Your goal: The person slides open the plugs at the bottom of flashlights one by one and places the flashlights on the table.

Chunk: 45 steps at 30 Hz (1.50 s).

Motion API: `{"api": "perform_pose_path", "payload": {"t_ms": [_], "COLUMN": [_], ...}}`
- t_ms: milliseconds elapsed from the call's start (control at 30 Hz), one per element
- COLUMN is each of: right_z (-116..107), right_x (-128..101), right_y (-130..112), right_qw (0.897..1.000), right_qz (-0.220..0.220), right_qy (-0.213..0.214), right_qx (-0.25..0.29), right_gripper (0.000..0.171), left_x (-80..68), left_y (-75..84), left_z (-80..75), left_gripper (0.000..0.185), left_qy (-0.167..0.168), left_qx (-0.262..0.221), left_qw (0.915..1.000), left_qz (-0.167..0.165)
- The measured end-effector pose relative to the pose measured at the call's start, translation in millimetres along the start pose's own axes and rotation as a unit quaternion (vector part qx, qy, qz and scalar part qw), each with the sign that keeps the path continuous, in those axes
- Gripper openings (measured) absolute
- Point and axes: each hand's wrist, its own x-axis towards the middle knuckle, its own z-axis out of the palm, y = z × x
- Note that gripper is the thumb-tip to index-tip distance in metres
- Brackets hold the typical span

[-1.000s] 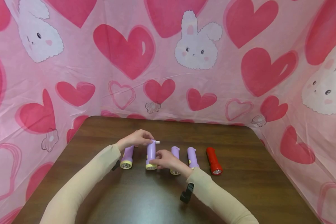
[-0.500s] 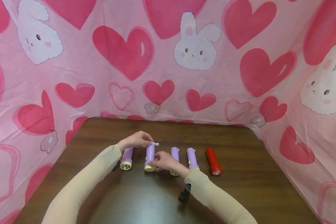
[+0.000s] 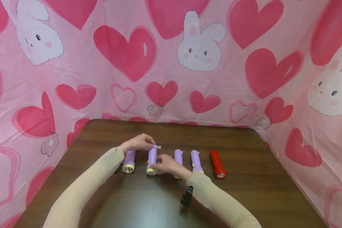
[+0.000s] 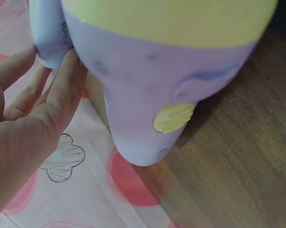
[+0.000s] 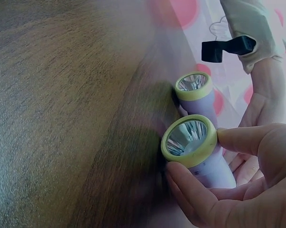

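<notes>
A lilac flashlight (image 3: 152, 156) with a pale yellow head ring lies lens toward me on the table, held by both hands. Fingers of my left hand (image 3: 141, 142) grip its tail end, where white plug prongs (image 3: 158, 147) stick out to the right. At the lens end, my right hand (image 3: 166, 164) pinches the yellow ring between thumb and finger, as the right wrist view shows. Close on the left lies a matching flashlight (image 3: 129, 164), partly behind the left hand; its yellow switch (image 4: 173, 118) fills much of the left wrist view.
Right of the hands lie two more lilac flashlights, one (image 3: 178, 156) partly hidden by the right hand, the other (image 3: 195, 160) by the sleeve. A red flashlight (image 3: 217, 164) ends the row. Pink heart-patterned cloth (image 3: 171, 79) surrounds the brown wooden table (image 3: 148, 202).
The held flashlight has shifted slightly left and toward me, with both hands moving along. Over the last half second it has barely moved. The other flashlights stay put.
</notes>
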Motion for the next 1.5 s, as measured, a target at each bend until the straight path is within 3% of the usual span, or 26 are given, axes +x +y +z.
{"api": "perform_pose_path", "payload": {"t_ms": [267,1000,1500], "right_z": [-2,-8,-8], "right_x": [1,2,3], "right_y": [-3,0,2], "right_qw": [1.0,1.0,1.0], "right_qz": [-0.006,0.014,0.011], "right_qy": [0.0,0.003,0.007], "right_qx": [-0.009,-0.003,-0.004], "right_gripper": [0.042,0.045,0.043], "left_x": [1.9,8.9,10.0], "left_y": [1.3,1.1,1.2], "left_z": [-2.1,4.8,7.7], "left_gripper": [0.022,0.027,0.027], "left_qy": [0.007,0.011,0.006], "left_qx": [0.017,0.047,0.043], "left_qw": [0.9996,0.9981,0.9987], "left_qz": [-0.024,-0.038,-0.027]}}
